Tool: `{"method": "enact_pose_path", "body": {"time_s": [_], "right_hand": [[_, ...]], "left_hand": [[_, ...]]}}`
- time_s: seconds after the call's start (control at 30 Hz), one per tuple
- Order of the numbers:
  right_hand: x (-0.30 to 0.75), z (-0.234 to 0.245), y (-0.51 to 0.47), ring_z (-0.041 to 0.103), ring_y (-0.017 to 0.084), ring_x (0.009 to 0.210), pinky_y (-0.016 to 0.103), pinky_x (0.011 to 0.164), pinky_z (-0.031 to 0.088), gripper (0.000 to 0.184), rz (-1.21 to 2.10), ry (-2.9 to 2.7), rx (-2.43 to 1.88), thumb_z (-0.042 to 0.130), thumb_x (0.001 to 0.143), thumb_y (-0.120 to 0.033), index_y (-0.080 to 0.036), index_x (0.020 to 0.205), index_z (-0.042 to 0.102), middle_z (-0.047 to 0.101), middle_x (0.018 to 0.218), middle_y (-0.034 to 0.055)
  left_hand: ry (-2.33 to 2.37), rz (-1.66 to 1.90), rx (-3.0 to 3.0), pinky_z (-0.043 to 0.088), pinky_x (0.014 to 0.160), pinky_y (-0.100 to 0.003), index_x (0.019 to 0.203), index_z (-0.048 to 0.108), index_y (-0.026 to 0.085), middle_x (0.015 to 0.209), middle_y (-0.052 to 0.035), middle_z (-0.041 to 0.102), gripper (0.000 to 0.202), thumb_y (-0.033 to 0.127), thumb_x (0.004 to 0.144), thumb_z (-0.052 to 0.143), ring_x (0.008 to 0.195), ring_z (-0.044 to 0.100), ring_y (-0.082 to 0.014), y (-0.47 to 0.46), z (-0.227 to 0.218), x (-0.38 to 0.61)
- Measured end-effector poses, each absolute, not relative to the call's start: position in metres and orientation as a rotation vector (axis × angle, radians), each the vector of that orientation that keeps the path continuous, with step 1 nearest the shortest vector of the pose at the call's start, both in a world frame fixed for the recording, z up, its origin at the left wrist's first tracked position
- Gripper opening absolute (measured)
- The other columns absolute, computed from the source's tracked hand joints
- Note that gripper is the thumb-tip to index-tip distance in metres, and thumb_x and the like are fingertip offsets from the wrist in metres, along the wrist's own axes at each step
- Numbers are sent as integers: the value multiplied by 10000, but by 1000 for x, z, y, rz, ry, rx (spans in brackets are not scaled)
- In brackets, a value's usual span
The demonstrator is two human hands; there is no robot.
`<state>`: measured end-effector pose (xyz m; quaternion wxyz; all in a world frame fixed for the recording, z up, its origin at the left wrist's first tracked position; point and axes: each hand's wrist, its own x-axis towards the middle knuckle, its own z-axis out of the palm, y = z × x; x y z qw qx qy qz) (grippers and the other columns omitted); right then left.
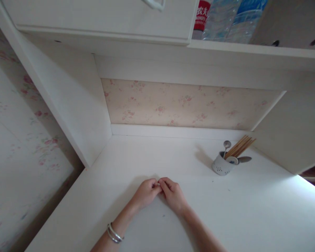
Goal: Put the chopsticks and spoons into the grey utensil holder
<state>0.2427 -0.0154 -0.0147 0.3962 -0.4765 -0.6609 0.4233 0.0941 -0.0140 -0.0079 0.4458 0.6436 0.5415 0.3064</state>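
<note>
My left hand (146,193) and my right hand (172,194) meet over the white desk (147,154), fingertips touching. Both are closed, with curled fingers and thumbs pressed in. Whether anything small is pinched between them is hidden. Two silver bangles (114,233) circle my left wrist. Off to the right of my hands, a light perforated holder (221,168) stands upright. Chopsticks (240,146), a small round-headed spoon (226,145) and a larger utensil with a dark grey end (244,159) stick out of it.
A white cabinet (107,17) and shelf (252,57) overhang the back of the desk. Plastic bottles (222,21) stand up on the shelf at right. Side panels (76,94) close in the left and right, with flowered wallpaper (173,105) behind.
</note>
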Motion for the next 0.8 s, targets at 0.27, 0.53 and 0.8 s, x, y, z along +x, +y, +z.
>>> {"method": "enact_pose_path", "body": {"time_s": [0.27, 0.53, 0.8], "right_hand": [[244, -16, -18, 498, 140, 612, 222, 575, 353, 321, 1007, -1768, -1249, 434, 919, -370, -192, 769, 654, 570, 642, -10], [245, -13, -18, 492, 137, 607, 221, 574, 355, 315, 996, -1796, -1248, 409, 925, -340, -192, 787, 650, 581, 653, -6], [245, -11, -19, 495, 137, 608, 223, 573, 355, 322, 995, -1813, -1234, 400, 937, -341, -192, 790, 644, 574, 655, -9]], "left_hand": [[1347, 710, 1606, 285, 572, -247, 637, 518, 170, 602, 42, 469, 138, 275, 720, 483, 617, 429, -125, -16, -3, 94], [1356, 701, 1592, 277, 568, -241, 641, 525, 165, 600, 38, 466, 152, 287, 725, 490, 617, 420, -123, -16, -2, 95], [1361, 704, 1593, 281, 575, -239, 655, 516, 165, 620, 35, 485, 170, 309, 742, 495, 633, 432, -123, -15, -6, 95]]}}
